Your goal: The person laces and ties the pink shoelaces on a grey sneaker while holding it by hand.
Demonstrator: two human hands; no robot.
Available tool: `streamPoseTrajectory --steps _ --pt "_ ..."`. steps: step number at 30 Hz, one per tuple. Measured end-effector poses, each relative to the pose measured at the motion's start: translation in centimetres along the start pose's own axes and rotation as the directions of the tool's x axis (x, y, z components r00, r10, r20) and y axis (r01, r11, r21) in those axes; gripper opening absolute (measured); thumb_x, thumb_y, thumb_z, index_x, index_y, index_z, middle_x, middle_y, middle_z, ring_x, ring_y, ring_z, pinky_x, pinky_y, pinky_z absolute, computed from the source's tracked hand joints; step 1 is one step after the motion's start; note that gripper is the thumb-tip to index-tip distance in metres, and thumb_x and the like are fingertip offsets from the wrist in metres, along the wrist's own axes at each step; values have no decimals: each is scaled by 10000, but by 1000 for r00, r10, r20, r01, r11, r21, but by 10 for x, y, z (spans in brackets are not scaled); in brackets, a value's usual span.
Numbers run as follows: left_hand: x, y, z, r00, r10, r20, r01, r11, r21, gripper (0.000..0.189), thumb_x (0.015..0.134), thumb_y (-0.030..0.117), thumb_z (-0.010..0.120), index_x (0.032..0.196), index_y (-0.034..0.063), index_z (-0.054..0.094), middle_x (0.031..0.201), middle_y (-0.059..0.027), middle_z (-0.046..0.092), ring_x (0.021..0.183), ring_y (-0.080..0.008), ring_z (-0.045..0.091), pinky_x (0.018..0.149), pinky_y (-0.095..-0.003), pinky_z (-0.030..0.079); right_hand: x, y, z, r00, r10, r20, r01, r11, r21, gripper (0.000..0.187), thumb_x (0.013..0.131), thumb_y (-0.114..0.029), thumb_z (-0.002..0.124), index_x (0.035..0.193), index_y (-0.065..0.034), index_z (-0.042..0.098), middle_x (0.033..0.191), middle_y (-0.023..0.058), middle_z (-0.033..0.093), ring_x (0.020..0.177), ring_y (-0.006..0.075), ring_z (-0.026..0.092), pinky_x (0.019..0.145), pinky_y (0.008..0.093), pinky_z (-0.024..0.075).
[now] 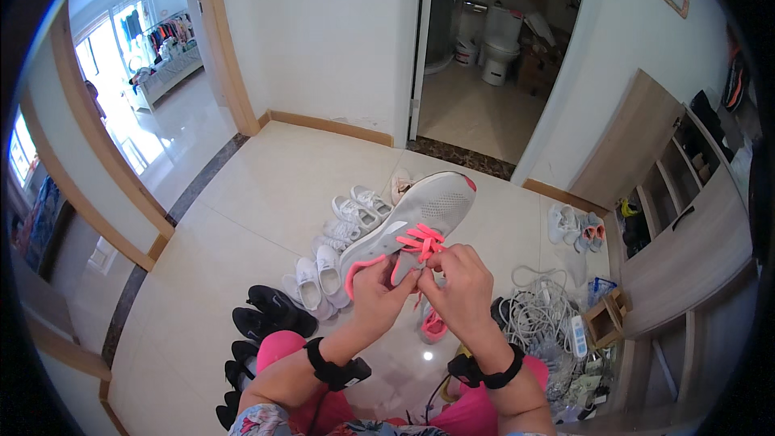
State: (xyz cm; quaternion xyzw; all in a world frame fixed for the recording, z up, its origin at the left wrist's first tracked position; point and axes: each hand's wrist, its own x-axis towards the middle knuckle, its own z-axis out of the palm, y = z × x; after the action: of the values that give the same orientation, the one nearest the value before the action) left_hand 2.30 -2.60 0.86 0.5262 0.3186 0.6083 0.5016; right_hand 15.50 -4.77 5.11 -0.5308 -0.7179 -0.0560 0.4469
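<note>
A light grey running shoe (433,206) with a white sole is held up on its side before me, its toe pointing to the upper right. My left hand (378,290) grips it at the pink-lined collar. The fingers of my right hand (457,287) pinch the edge of the shoe's tongue or lacing, close beside my left thumb; exactly what they pinch is hidden. Bright pink laces (424,242) are tied across the top of the shoe. Under my right hand, a second shoe with pink lining (433,326) rests on the floor, partly covered.
White shoes (310,287) and black sneakers (272,312) stand in a row at left. To the right lie tangled white cables (536,315), a power strip (579,336) and a small wooden box (607,318). A shoe cabinet (678,254) with an open door stands beyond, near small sneakers (588,232).
</note>
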Motion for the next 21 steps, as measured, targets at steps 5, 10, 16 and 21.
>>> streamPoseTrajectory --steps 5,10,16,21 --pt "17 8 -13 990 74 -117 -38 958 283 279 817 111 709 1037 -43 633 849 -83 661 746 -124 622 685 -260 497 9 5 -28 741 133 658 -588 602 541 80 704 -44 686 754 -17 630 809 34 614 721 143 553 656 278 444" --pt "29 6 -20 992 58 -112 -45 993 112 373 844 77 670 1190 -30 585 986 -55 651 853 -110 599 776 -254 481 17 -10 -60 954 -141 265 -154 528 835 90 679 -30 689 756 -30 642 918 61 594 741 167 541 627 274 449" --pt "37 -3 -36 973 -231 1 210 881 -424 468 870 46 521 1324 -30 437 1146 -91 582 994 -171 583 877 -323 471 2 -27 -89 763 -85 640 -620 -373 690 83 734 -47 681 721 -11 607 718 134 591 553 225 522 523 351 419" --pt "45 2 -35 969 -248 14 188 695 -694 435 991 249 418 1333 -19 417 1290 -127 524 1178 -247 514 1025 -415 410 1 -19 -90 885 -99 455 -461 -48 886 145 779 -64 712 845 -6 596 613 55 532 506 136 461 482 279 371"
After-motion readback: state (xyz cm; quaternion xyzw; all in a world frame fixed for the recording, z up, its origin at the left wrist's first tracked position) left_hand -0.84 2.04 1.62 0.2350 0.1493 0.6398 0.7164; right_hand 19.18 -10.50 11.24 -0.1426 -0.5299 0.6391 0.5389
